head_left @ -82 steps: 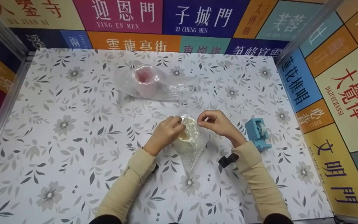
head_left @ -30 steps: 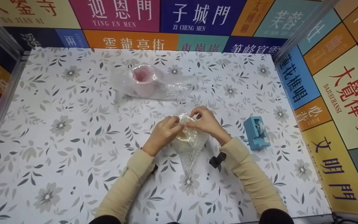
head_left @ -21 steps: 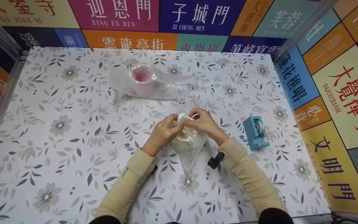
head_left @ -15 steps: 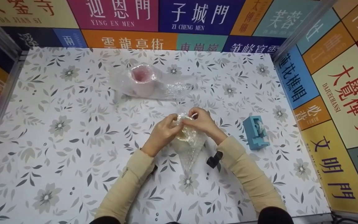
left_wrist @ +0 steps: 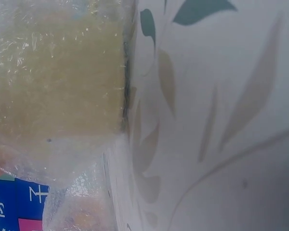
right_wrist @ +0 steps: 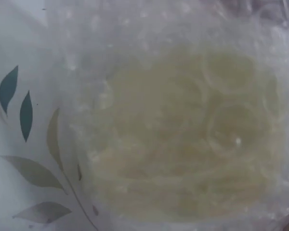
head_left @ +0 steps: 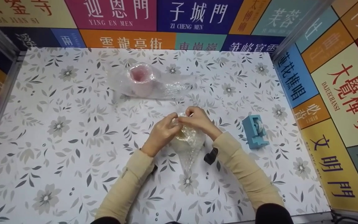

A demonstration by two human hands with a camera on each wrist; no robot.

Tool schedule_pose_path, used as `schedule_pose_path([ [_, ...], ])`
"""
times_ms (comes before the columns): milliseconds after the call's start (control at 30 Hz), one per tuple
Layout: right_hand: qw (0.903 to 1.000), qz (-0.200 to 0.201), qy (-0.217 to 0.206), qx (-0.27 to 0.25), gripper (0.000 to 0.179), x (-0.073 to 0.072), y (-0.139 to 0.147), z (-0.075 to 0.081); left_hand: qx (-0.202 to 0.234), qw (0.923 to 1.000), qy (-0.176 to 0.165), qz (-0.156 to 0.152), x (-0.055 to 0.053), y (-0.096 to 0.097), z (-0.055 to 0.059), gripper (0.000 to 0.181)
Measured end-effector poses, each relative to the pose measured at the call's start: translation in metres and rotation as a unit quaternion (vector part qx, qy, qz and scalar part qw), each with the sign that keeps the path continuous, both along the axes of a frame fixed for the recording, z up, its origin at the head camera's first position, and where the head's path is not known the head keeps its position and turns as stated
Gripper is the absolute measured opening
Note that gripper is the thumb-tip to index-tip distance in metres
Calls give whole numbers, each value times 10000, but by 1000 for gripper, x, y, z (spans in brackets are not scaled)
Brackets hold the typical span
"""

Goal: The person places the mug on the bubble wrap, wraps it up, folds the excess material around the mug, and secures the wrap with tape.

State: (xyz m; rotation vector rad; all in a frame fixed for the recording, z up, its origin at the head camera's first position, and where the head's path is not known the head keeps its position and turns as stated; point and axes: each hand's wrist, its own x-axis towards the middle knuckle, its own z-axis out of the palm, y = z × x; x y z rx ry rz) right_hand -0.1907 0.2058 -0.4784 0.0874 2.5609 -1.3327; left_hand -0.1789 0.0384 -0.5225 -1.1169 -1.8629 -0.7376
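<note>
In front of me stands a pale yellow cup-like object (left_wrist: 62, 82), wrapped in clear bubble wrap (head_left: 191, 151) that trails to a point towards me. My left hand (head_left: 163, 130) grips the wrap at the object's upper left, fingers curled. From the upper right my right hand (head_left: 199, 119) pinches the wrap at the top, thumb and forefinger close to the left fingertips. What lies under the fingertips is too small to tell. In the right wrist view the yellow object (right_wrist: 183, 139) shows blurred through the bubbles.
Farther back is a pink cup-like object (head_left: 142, 85) in bubble wrap (head_left: 179, 85), its end trailing right. A blue tape dispenser (head_left: 253, 132) with a roll stands right of my hands. Printed panels (head_left: 129, 42) wall the back and sides of the flower-patterned table (head_left: 82, 174).
My right hand, apart from the wrap at first, has come left and onto its top, then edged further left. My left hand keeps its grip on the wrap. The view shifts slightly.
</note>
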Motion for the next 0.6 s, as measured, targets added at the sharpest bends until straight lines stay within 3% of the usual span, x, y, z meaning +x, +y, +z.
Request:
schedule_pose_path([
  [167, 9987, -65, 12, -497, 36, -2, -3, -5, 106, 9997, 75, 218, 1, 0, -2, 12],
  [400, 9957, -194, -65, -900, 37, 0, -3, -8, 216, 9912, 318, 1268, 10, 5, -4, 10],
  [600, 9968, -91, 84, -790, 34, 0, -1, -10, 397, 9847, -158, 1688, 19, 11, -2, 7],
])
